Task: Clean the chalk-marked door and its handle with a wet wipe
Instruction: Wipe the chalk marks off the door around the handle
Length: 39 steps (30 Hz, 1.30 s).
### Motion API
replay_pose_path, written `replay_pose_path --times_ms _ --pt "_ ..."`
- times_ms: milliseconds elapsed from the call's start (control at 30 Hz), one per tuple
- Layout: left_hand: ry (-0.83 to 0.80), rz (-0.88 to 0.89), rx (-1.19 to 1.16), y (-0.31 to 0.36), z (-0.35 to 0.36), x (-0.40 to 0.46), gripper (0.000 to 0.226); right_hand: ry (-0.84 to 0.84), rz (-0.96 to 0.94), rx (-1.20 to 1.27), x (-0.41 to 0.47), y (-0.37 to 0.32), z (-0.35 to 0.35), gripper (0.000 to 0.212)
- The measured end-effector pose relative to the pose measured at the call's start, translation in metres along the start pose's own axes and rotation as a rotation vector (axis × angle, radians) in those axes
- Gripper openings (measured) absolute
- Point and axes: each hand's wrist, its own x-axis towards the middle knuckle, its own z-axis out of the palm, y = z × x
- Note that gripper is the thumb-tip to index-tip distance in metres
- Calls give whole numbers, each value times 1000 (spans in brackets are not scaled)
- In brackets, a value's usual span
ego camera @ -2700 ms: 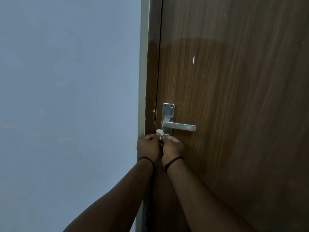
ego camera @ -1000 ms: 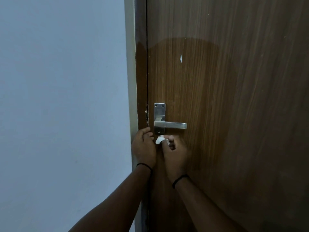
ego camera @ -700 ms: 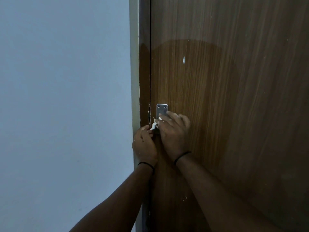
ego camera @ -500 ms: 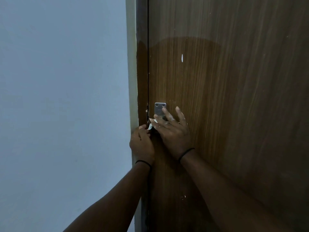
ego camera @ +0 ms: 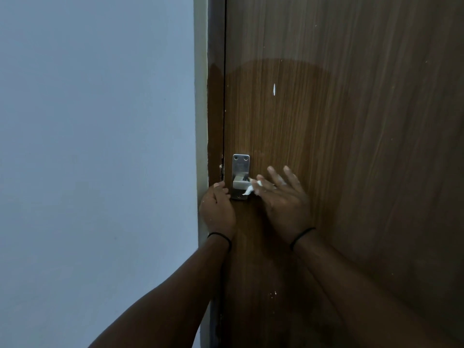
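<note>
Since half a second ago the right hand (ego camera: 283, 199) is sliding rightward along the handle (ego camera: 240, 185), uncovering more of the metal backplate and the lever's root. It is now lying over the lever just right of the backplate, fingers spread and fairly straight, pressing the wet wipe (ego camera: 251, 190) against the lever; a white scrap is showing at the fingertips. Left hand (ego camera: 218, 209) is staying just left of and below the handle at the door (ego camera: 351, 146) edge, fingers curled; cannot tell whether it is grasping anything. White chalk mark (ego camera: 274, 89) is sitting well above the handle. Small white specks (ego camera: 273, 293) are showing well below the handle. Grey wall (ego camera: 100, 146) is filling everything left of the handle.
</note>
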Motion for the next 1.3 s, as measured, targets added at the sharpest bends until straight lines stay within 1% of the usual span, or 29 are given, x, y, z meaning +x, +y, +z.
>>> replay_pose_path --times_ms 133,200,233,300,400,533,567,633,667,700,767,800,900,967,1033,1067,1167,1300 --pt "-11 96 99 -6 -3 4 33 -89 -48 34 37 -37 10 29" --pt "10 111 135 -7 -4 7 33 -178 -15 62 47 -46 15 28" --pt "25 111 140 -8 -5 9 34 -195 15 63 49 -47 16 27" --pt "40 98 119 -9 -6 13 35 -146 89 55 47 -42 12 22" --pt "30 54 72 -8 -7 15 32 -3 290 105 34 -25 -2 14" --pt "26 39 100 -5 -5 10 28 -1 416 183 11 6 -20 18" --pt "19 38 108 -5 -4 8 28 16 498 253 5 12 -23 20" --pt "-8 40 115 -4 -3 5 31 76 768 503 -6 15 -27 27" --pt "-21 45 119 -3 -3 4 33 109 894 611 -12 14 -25 28" --pt "-29 55 125 -3 -3 3 33 132 967 674 -18 10 -22 23" --pt "-36 78 142 -3 -3 3 30 131 1011 751 -26 -5 -12 11" --pt "-36 87 151 -2 -2 4 29 133 1033 800 -26 -13 -5 9" --pt "-30 123 171 -4 0 9 31 184 1190 990 -15 -38 19 6" --pt "-27 144 185 -8 1 14 32 281 1276 1123 -1 -53 32 9" --pt "-24 155 194 -12 1 18 28 372 1291 1141 9 -64 44 13" --pt "-15 159 194 -14 1 21 25 386 1291 1116 12 -68 50 15" --pt "26 206 207 -23 2 29 24 351 1276 960 17 -68 64 10" --pt "32 235 203 -27 4 31 29 357 1099 787 11 -68 70 6"
